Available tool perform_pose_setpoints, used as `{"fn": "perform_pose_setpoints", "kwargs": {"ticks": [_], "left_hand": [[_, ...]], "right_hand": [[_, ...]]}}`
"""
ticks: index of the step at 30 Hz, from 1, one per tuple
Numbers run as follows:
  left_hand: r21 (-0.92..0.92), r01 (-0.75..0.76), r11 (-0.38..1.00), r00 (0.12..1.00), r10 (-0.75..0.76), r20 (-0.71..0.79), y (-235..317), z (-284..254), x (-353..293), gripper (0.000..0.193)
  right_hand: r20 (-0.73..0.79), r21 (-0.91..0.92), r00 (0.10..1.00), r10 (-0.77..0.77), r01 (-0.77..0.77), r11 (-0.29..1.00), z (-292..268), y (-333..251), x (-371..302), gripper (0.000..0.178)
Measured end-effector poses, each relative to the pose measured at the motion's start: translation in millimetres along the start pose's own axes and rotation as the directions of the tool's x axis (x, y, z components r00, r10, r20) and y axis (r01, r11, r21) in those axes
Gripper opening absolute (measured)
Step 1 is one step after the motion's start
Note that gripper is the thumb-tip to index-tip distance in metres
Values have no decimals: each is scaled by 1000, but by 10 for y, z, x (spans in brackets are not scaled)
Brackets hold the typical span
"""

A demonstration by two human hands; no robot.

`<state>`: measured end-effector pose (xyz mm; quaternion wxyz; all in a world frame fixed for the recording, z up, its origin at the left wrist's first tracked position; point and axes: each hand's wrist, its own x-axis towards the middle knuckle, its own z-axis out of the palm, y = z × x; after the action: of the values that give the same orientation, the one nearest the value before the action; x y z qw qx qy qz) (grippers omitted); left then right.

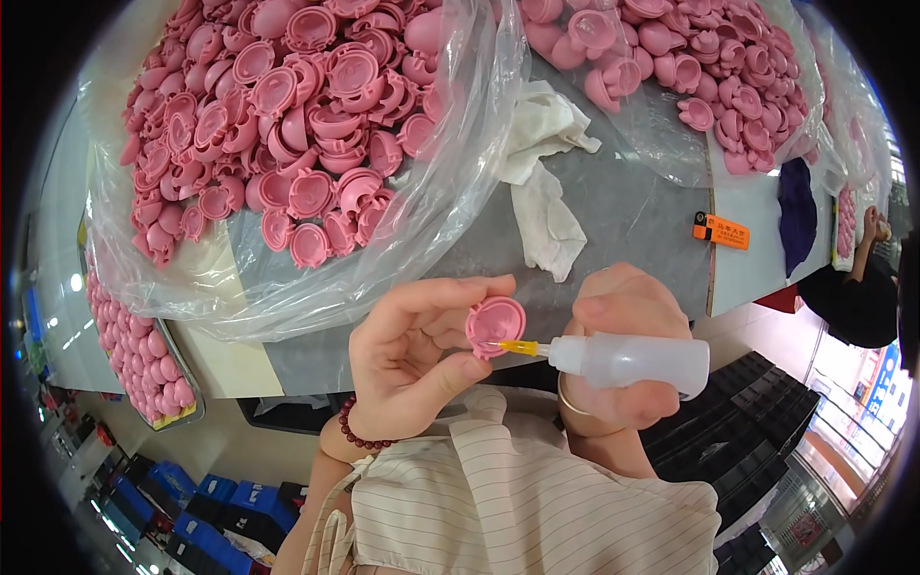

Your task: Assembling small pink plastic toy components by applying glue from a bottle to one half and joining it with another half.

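Note:
Between the thumb and fingers of my left hand (407, 350) is a small pink plastic half-shell (500, 324), its hollow side facing up. My right hand (628, 316) is wrapped round a translucent white squeeze bottle (637, 362) lying nearly level. The bottle's yellow needle tip (518, 347) points left and reaches the lower inner rim of the half-shell. Whether any liquid comes out of the tip is too small to tell. Both hands are close together above the near edge of the grey work table (450, 251).
A clear plastic bag (287, 311) spreads under a big heap of pink shells (307, 105) at the far left. Another heap (738, 86) lies far right. White cloths (551, 216), an orange cutter (724, 232) and a filled tray (144, 359) are around. Another person (853, 297) sits at far right.

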<state>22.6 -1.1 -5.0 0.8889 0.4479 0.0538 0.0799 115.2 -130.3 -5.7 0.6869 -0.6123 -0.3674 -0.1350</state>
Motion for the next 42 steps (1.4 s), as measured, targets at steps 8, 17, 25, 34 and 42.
{"fn": "perform_pose_setpoints", "kwargs": {"ticks": [8, 17, 25, 34, 42], "left_hand": [[39, 40, 998, 999, -38, -38, 6, 16, 11, 47], [-3, -26, 1000, 996, 26, 82, 1, -48, 12, 42], [0, -26, 1000, 996, 26, 81, 0, -35, 13, 41], [81, -99, 992, 993, 93, 72, -21, -29, 22, 40], [173, -138, 975, 990, 129, 64, -19, -18, 30, 39]], "right_hand": [[-47, -11, 999, -7, 7, 1000, -24, -10, -6, 71], [-55, -104, 996, -65, 59, 993, 29, 0, 3, 70], [-121, -114, 992, -21, 7, 993, -14, -29, -9, 70], [-107, -164, 994, 9, -27, 986, 0, -53, -22, 70], [-138, -169, 990, -25, 1, 986, 8, -27, -30, 68]]}}
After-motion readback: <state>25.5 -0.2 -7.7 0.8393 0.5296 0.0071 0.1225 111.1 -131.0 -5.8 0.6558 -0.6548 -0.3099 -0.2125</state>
